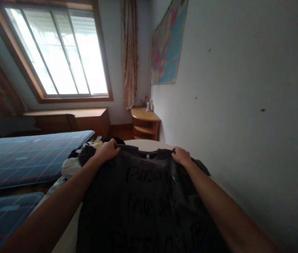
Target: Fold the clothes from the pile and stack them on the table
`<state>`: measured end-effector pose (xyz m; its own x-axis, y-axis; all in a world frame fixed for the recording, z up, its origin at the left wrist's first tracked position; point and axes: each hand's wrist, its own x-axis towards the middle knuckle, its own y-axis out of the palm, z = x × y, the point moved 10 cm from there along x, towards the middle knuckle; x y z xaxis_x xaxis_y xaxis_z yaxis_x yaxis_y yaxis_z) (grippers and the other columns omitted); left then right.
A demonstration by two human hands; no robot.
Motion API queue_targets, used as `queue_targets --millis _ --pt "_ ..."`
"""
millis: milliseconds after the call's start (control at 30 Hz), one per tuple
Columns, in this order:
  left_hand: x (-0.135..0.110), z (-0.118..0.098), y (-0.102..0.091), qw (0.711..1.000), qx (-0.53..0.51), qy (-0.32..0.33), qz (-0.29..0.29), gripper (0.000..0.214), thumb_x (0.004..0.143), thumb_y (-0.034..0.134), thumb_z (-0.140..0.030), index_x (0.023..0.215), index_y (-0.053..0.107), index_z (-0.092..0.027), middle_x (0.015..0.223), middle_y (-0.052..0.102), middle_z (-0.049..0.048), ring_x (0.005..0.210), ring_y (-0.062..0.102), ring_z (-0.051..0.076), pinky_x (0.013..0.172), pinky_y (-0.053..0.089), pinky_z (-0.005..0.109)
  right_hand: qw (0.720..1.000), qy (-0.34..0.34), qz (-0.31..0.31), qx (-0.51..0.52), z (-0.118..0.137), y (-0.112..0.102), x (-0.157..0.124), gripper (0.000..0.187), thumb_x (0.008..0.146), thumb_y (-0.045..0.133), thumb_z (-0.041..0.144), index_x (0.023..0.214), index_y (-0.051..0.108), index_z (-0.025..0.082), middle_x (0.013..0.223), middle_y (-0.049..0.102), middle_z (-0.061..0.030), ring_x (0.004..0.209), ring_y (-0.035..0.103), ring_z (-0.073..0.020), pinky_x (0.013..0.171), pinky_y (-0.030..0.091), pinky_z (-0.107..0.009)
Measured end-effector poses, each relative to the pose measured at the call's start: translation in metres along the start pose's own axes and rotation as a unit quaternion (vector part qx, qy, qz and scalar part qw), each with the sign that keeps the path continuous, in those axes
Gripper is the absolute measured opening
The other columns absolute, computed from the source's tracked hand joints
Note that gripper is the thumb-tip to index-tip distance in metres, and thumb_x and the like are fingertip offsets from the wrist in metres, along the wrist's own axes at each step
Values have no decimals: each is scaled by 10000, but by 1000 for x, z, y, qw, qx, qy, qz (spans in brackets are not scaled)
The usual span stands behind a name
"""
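The left hand (108,151) and right hand (182,155) each pinch a shoulder of the dark T-shirt (151,191), already spread open between and below them, lettering showing, its visible front unfolded (bunched clothes (71,167) lie beside the left hand).

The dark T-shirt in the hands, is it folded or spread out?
Spread out: the left hand and right hand hold the T-shirt by its shoulders, with neckline and front lettering showing.

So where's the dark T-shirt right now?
In the head view, the dark T-shirt is at bottom centre, its shoulders held by the left hand and right hand.
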<state>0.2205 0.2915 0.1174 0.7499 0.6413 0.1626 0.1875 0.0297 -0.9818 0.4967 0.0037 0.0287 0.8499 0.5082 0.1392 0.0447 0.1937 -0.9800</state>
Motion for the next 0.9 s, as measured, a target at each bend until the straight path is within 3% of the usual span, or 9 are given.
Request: queue_targets --millis 100,233,367,533,633,733,800,900 --pt "-2 -1 11 1000 3 11 19 441 827 557 -531 1158 572 -241 1033 725 112 981 680 335 814 477 396 999 -11 32 -13 7 18 -3 325 911 530 359 1169 649 202 1207 672 -126 1112 621 -295 906 442 -417" --pt "-11 -2 12 1000 12 18 7 491 839 543 -533 1229 561 -235 1036 726 125 985 680 344 820 481 400 999 -15 36 -25 8 23 -13 392 941 485 409 1218 641 180 1259 647 -152 1173 586 -305 969 408 -455" --pt "-19 0 3 999 -24 9 -21 491 893 422 -562 1184 629 -225 1067 728 135 1003 679 344 827 492 409 999 25 36 -27 -6 17 -21 455 971 381 405 1177 682 133 1234 660 -189 1165 595 -336 976 400 -501" --pt "-19 5 -19 997 -46 12 -63 403 913 395 -386 1127 679 -199 1097 731 115 1034 673 294 880 485 365 995 84 59 -10 -40 8 -20 499 950 379 427 1112 735 117 1175 685 -231 1118 632 -375 957 415 -563" --pt "-17 6 -36 994 -33 26 -98 364 924 419 -367 1164 653 -225 1135 714 87 1056 657 273 887 478 347 995 85 57 10 -55 -1 -13 412 899 494 387 1134 727 141 1131 710 -201 1065 660 -349 909 471 -487" --pt "-18 3 -50 988 16 43 -145 331 942 435 -364 1179 629 -238 1178 674 86 1057 637 269 888 465 357 998 59 7 35 -57 -20 -5 417 944 442 330 1272 650 179 1233 678 -168 1134 629 -296 914 469 -383" --pt "-19 -2 -49 985 66 53 -148 314 931 470 -345 1170 631 -221 1178 652 107 1070 615 288 910 449 385 998 25 -14 52 -52 -29 -2 427 977 407 336 1340 592 209 1297 651 -133 1181 602 -254 940 450 -328" --pt "-28 -12 -43 979 124 62 -151 337 896 532 -326 1185 629 -183 1225 611 151 1144 551 343 951 417 446 997 -24 10 74 -45 -29 0 394 968 471 401 1293 624 238 1211 705 -75 1102 642 -201 904 457 -256"
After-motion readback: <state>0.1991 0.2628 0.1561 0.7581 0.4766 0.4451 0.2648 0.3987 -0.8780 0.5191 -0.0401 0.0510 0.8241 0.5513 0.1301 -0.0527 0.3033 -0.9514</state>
